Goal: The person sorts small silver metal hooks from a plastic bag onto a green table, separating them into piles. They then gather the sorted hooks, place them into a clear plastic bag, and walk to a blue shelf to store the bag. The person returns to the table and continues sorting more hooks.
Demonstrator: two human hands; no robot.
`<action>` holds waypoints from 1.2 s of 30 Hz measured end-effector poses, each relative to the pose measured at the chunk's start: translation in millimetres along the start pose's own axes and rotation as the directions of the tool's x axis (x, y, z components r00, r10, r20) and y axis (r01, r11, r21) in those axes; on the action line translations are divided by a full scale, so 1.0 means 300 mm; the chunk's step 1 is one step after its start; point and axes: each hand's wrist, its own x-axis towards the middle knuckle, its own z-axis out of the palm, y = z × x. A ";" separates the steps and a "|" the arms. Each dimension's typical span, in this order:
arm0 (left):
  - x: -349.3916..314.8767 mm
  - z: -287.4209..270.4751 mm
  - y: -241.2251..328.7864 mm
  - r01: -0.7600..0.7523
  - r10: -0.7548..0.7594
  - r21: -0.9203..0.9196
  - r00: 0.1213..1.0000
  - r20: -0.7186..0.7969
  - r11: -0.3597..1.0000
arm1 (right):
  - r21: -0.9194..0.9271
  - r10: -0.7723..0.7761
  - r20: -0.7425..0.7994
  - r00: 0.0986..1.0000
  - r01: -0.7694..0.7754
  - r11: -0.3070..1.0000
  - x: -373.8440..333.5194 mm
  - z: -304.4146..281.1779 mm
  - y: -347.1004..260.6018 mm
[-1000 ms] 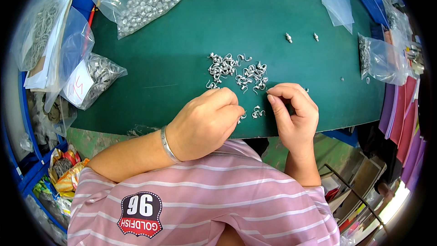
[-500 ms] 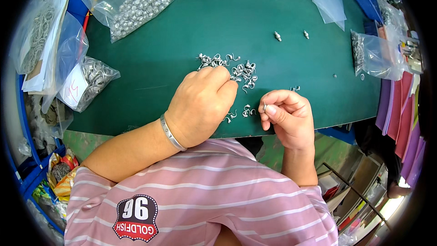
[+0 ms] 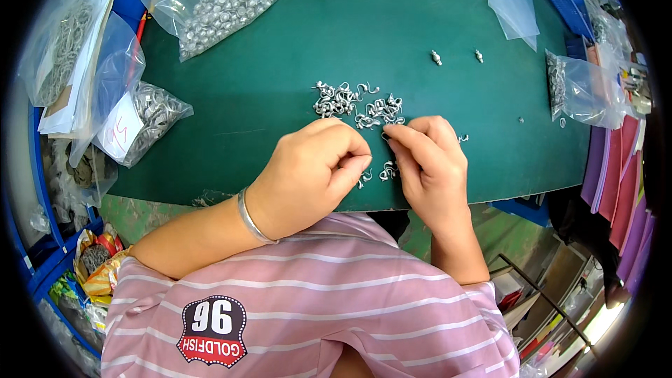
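Observation:
My left hand (image 3: 308, 175), a metal bangle on its wrist, is curled closed near the table's front edge. Anything between its thumb and forefinger is hidden. To its right, my right hand (image 3: 432, 171) pinches a small silver metal hook (image 3: 385, 136) with thumb and forefinger. Just beyond the hands lies a pile of small curved silver hooks (image 3: 336, 100), with a second cluster of hooks (image 3: 381, 110) beside it. Between the two hands are a few more hooks (image 3: 388, 170), and another hook (image 3: 463, 138) shows past my right hand.
Two small silver pieces (image 3: 436, 57) lie farther back on the green table (image 3: 231, 98). A bag of round metal beads (image 3: 227, 14) rests at the far left, above a bag of metal parts (image 3: 154, 115). Another clear bag (image 3: 591, 91) and a blue basket (image 3: 568, 0) stand right.
My left hand has drawn back from the pile toward me. My right hand has turned palm down and moved its fingertips left, toward the cluster of hooks. The view has shifted slightly.

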 end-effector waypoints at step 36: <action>-0.007 0.028 -0.010 -0.144 0.146 0.062 0.989 -0.027 0.988 | 0.327 0.099 0.024 0.995 -0.102 0.939 -0.058 -0.061 -0.024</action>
